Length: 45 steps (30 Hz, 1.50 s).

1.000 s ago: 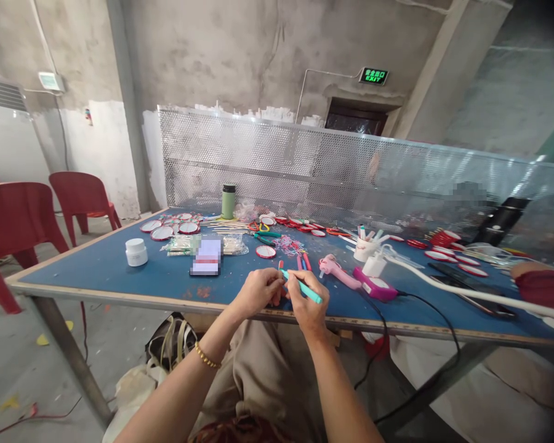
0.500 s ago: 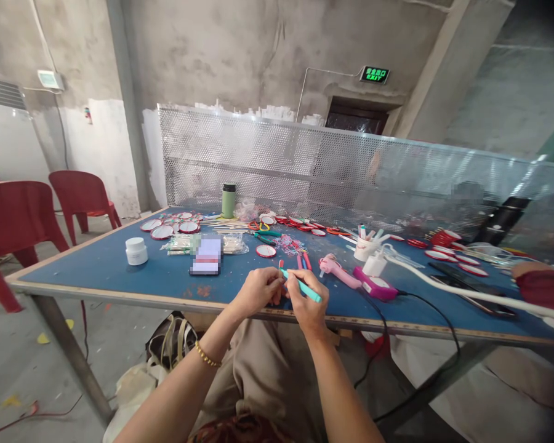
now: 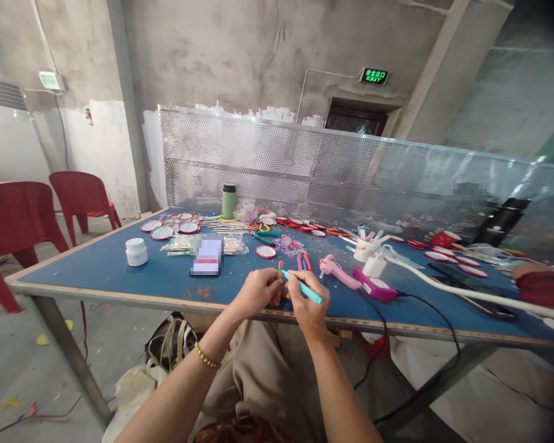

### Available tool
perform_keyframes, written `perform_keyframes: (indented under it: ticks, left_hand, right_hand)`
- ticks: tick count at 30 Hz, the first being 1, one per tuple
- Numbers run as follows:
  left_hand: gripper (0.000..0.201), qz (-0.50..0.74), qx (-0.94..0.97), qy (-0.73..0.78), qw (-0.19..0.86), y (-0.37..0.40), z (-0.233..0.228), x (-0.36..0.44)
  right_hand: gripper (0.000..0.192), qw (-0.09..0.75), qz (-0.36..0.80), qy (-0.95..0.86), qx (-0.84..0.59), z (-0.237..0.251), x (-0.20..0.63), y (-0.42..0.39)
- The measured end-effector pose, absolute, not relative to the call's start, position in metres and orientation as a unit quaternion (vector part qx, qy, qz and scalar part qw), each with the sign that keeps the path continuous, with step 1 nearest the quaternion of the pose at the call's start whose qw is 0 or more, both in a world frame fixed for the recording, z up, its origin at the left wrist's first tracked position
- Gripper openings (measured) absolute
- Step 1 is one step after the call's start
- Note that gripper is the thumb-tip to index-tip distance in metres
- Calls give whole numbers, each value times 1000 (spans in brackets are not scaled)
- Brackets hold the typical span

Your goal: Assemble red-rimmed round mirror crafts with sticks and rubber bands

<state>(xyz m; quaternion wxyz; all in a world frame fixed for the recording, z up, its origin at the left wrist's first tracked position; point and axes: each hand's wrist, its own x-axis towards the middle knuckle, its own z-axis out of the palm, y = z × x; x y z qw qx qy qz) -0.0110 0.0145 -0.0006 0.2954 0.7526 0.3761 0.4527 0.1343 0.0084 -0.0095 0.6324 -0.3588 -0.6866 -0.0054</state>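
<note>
My right hand (image 3: 307, 301) is closed around a turquoise marker pen (image 3: 308, 290), whose tip points up and left toward my left fingers. Right beside it, my left hand (image 3: 261, 288) is closed in a pinch at the table's front edge. A small red-tipped piece (image 3: 281, 265) shows just above the left fingertips; the rest of whatever they hold is hidden. Beyond the hands lie a round red-rimmed disc (image 3: 266, 251), a pile of thin pink and blue bits (image 3: 290, 245) and red-and-blue-handled pliers (image 3: 307, 262).
A phone (image 3: 206, 257) and white jar (image 3: 136, 252) lie to the left. A pink glue gun (image 3: 339, 272), purple box (image 3: 375, 286) and cup of pens (image 3: 364, 248) are at right, with cables. Green bottle (image 3: 228, 202) and mesh screen (image 3: 258, 154) stand behind. A person's sleeve (image 3: 545, 294) shows far right.
Almost nothing differs. Both hands stay together at the table edge, with the marker held in nearly the same position.
</note>
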Motion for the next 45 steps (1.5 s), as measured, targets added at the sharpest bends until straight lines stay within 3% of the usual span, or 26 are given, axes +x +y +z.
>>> perform_keyframes:
  ticks: [45]
  left_hand:
    - [19, 450, 749, 389, 293, 14, 1, -10]
  right_hand:
    - [15, 630, -6, -687, -363, -11, 134, 11]
